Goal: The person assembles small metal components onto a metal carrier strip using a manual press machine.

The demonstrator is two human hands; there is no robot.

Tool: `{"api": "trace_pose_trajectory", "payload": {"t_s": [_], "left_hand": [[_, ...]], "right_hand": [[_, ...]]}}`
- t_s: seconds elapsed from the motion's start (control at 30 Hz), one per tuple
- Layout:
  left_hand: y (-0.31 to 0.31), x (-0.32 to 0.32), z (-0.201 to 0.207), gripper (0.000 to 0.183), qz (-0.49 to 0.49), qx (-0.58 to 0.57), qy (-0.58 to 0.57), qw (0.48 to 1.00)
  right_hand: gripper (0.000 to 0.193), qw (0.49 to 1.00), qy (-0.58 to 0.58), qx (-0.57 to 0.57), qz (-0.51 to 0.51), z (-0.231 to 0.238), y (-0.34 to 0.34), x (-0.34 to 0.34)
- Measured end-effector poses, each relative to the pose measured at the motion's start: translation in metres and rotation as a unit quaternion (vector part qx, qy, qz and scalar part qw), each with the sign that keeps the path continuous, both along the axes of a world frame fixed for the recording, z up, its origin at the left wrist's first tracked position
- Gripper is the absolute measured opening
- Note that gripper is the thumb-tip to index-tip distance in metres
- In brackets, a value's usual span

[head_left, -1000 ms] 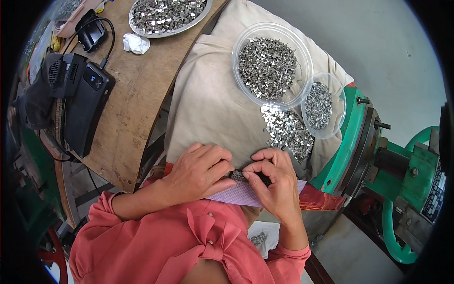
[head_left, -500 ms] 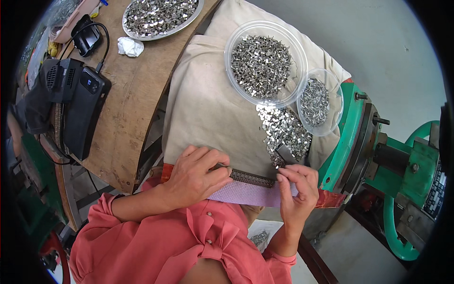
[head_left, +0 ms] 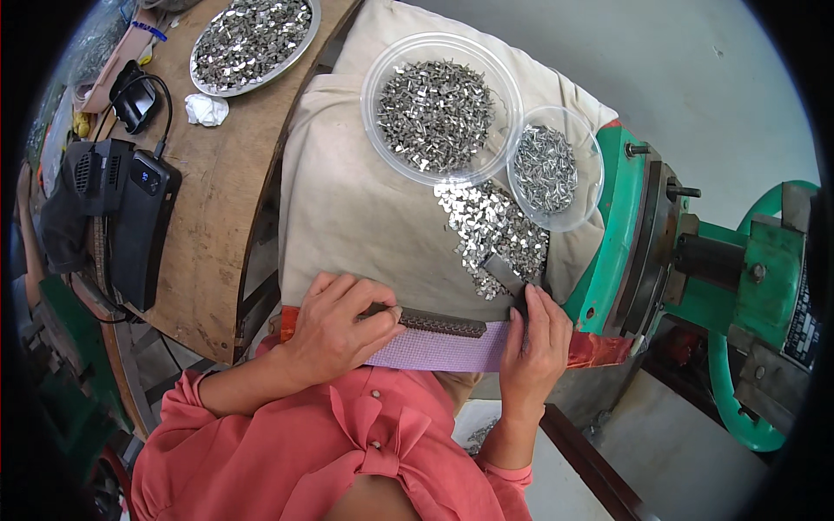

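My left hand (head_left: 334, 326) is closed around the left end of a dark slotted metal bar (head_left: 443, 324), which lies along the near edge of the cloth-covered worktop. Beneath the bar runs a lilac woven mat (head_left: 443, 349). Thumb and fingers of my right hand (head_left: 536, 334), just past the bar's right end, close on a dark flat metal strip (head_left: 504, 274). The strip's far end reaches over a loose heap of small shiny metal pieces (head_left: 495, 227); its near end is hidden between my fingers.
Behind the heap stand a large clear tub (head_left: 376, 143) of metal pieces and a smaller clear tub (head_left: 593, 187) of thin metal bits. A green machine (head_left: 599, 252) borders the right. At left, a wooden table (head_left: 208, 217) holds a metal plate (head_left: 306, 54), crumpled tissue (head_left: 207, 109) and a black power bank (head_left: 149, 230).
The whole view has shifted, so the scene sits further left. My right hand has moved slightly right from the bar's end, and more of the flat strip shows. My left hand keeps its hold.
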State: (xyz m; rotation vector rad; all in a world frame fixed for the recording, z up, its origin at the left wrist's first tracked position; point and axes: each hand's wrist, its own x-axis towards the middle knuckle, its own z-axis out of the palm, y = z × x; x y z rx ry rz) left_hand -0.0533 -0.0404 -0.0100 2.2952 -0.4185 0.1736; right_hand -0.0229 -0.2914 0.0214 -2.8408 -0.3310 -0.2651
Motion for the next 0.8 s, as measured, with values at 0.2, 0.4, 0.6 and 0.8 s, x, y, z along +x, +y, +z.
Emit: {"api": "trace_pose_trajectory", "payload": {"t_s": [0.2,0.4,0.6,0.8], "left_hand": [[0.000,-0.001,0.000,0.017,0.006,0.007,0.002,1.000],[0.001,-0.001,-0.003,0.025,-0.011,0.002,-0.029,1.000],[0.000,-0.002,-0.005,0.026,-0.009,0.006,-0.028,1.000],[0.000,-0.001,-0.003,0.027,-0.004,0.003,-0.037,0.999]], "right_hand": [[0.036,1.000,0.009,-0.012,-0.012,0.003,-0.002,0.001],[0.031,0.998,0.026,0.029,-0.044,0.001,-0.001,0.000],[0.026,0.997,0.037,0.043,-0.050,0.002,-0.002,0.000],[0.026,0.993,0.036,0.084,-0.075,0.000,-0.013,-0.012]]}}
